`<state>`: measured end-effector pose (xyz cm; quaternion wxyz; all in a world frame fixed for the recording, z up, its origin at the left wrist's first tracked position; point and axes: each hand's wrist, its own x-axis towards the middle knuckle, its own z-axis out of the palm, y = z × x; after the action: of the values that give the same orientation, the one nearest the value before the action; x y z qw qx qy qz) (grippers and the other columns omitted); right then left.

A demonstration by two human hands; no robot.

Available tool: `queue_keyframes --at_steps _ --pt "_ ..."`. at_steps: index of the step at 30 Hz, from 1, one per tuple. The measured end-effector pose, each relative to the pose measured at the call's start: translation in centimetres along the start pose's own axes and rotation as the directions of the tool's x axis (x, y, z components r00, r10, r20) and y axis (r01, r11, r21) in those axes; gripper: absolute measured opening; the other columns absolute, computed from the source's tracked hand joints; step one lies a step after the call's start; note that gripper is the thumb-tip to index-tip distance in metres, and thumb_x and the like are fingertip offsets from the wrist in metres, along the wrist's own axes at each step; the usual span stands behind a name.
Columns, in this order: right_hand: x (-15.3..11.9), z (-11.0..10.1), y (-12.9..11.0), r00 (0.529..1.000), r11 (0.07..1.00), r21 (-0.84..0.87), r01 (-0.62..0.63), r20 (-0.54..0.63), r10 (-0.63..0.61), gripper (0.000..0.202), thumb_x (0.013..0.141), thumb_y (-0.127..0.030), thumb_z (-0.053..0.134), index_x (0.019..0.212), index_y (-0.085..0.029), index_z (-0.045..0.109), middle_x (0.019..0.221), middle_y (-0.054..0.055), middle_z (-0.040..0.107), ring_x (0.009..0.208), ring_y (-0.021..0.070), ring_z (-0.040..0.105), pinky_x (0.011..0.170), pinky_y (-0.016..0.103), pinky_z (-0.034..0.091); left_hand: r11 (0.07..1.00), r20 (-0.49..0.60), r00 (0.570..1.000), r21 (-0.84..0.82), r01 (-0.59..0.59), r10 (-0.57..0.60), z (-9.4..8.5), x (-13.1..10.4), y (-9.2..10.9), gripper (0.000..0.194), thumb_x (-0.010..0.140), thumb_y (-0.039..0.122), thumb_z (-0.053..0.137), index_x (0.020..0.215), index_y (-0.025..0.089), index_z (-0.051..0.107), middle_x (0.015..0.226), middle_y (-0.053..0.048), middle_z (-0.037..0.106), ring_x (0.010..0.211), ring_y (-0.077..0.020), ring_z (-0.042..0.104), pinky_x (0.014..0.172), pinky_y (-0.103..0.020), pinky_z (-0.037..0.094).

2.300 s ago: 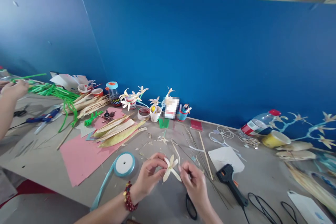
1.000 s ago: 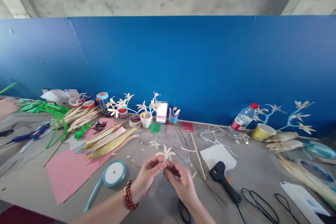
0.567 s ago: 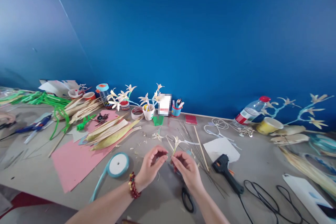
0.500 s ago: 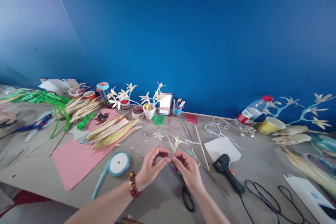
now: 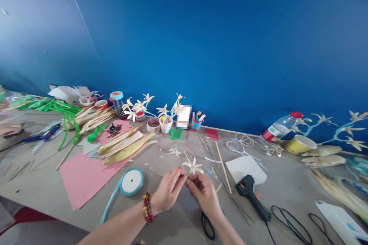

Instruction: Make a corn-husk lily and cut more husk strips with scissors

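Left hand [image 5: 169,189] has curled tighter, its grip unclear, beside the pale flower [image 5: 193,166] pinched in the right hand [image 5: 206,194].

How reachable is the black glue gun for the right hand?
Probably yes: only thin sticks and scraps lie between the right hand and the glue gun, though that hand seems to hold a flower.

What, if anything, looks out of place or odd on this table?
Pale scraps lie scattered on the table beyond the left hand, looking untidy. A white item beside the pen cup is pixelated, so its details are unreadable. The red-capped bottle appears tilted, possibly lens distortion. No spill is visible.
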<state>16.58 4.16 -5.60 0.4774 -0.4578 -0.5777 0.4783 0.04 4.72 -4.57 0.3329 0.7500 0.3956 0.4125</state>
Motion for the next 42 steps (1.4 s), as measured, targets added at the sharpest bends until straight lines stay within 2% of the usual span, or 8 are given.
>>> queue_keyframes --at_steps 9,18,21,24,26,28,35,42 --pt "-0.1 -0.7 -1.0 0.993 0.985 0.147 -0.088 -0.06 0.098 0.036 0.083 -0.052 0.069 0.074 -0.019 0.059 0.062 -0.001 0.056 0.053 0.0116 0.05 0.051 0.023 0.041 0.984 -0.086 0.986 -0.115 0.135 -0.145 -0.3 0.6 -0.6 0.035 0.102 0.033 0.03 0.071 0.021 0.041 0.065 0.002 0.045 0.06 -0.0143 0.044 0.064 -0.027 0.038" --pt "0.1 -1.3 -1.6 0.989 0.964 0.249 -0.091 -0.092 0.117 0.036 0.082 -0.052 0.071 0.076 -0.018 0.06 0.063 -0.002 0.056 0.054 0.0115 0.051 0.054 0.024 0.042 0.982 0.025 0.983 -0.043 0.184 -0.183 -2.3 0.7 0.7 0.043 0.099 0.039 0.042 0.061 0.02 0.038 0.057 0.005 0.035 0.055 -0.0112 0.037 0.055 -0.024 0.031" --pt "0.0 -1.3 -1.7 0.989 0.962 0.255 -0.097 -0.082 0.122 0.036 0.082 -0.053 0.071 0.077 -0.018 0.06 0.063 -0.002 0.056 0.054 0.0117 0.05 0.053 0.024 0.041 0.984 0.135 0.981 0.127 0.121 -0.138 -4.1 0.5 1.5 0.012 0.096 0.025 0.048 0.097 0.02 0.058 0.082 -0.001 0.062 0.075 -0.0161 0.058 0.072 -0.027 0.045" --pt "-0.1 -1.2 -1.7 0.99 0.965 0.237 -0.112 -0.056 0.129 0.038 0.081 -0.055 0.07 0.076 -0.019 0.06 0.064 -0.001 0.056 0.055 0.0124 0.05 0.053 0.024 0.042 0.954 0.151 0.987 0.301 0.014 -0.062 -5.6 0.7 2.2 0.054 0.083 0.025 0.067 0.133 0.026 0.048 0.125 -0.01 0.062 0.109 -0.0271 0.059 0.094 -0.041 0.046" --pt "-0.1 -1.1 -1.5 0.991 0.971 0.205 -0.121 -0.028 0.129 0.038 0.081 -0.056 0.07 0.077 -0.019 0.06 0.064 -0.001 0.057 0.055 0.0127 0.049 0.053 0.024 0.041 0.952 0.108 0.993 0.307 0.018 -0.054 -5.9 1.0 3.1 0.04 0.085 0.029 0.066 0.123 0.025 0.055 0.126 -0.01 0.063 0.115 -0.0283 0.057 0.098 -0.041 0.044" --pt "-0.2 -0.8 -1.3 0.993 0.978 0.176 -0.116 0.009 0.116 0.039 0.081 -0.056 0.07 0.077 -0.019 0.06 0.063 -0.002 0.056 0.054 0.012 0.047 0.052 0.023 0.039 0.977 0.163 0.983 0.209 0.05 -0.086 -5.5 1.5 4.0 0.013 0.095 0.032 0.054 0.101 0.023 0.061 0.103 -0.006 0.069 0.098 -0.0216 0.063 0.088 -0.032 0.047" --pt "-0.2 -0.6 -0.7 0.999 0.998 0.063 -0.024 0.023 0.023 0.039 0.084 -0.056 0.066 0.075 -0.018 0.06 0.063 -0.002 0.055 0.053 0.0113 0.046 0.05 0.023 0.038 0.969 0.161 0.983 0.241 0.048 -0.088 -2.4 1.8 4.3 0.015 0.095 0.028 0.051 0.083 0.02 0.053 0.079 -0.001 0.062 0.074 -0.0171 0.057 0.067 -0.026 0.04" --pt "-0.5 -0.2 -0.8 1.0 0.999 0.032 0.016 0.016 -0.016 0.034 0.083 -0.051 0.069 0.075 -0.019 0.064 0.065 0.0 0.058 0.054 0.0129 0.049 0.051 0.024 0.041 0.982 0.118 0.979 0.109 0.153 -0.166 -1.6 1.3 3.7 0.02 0.095 0.023 0.042 0.077 0.021 0.048 0.069 0.001 0.054 0.065 -0.0153 0.05 0.063 -0.025 0.037"
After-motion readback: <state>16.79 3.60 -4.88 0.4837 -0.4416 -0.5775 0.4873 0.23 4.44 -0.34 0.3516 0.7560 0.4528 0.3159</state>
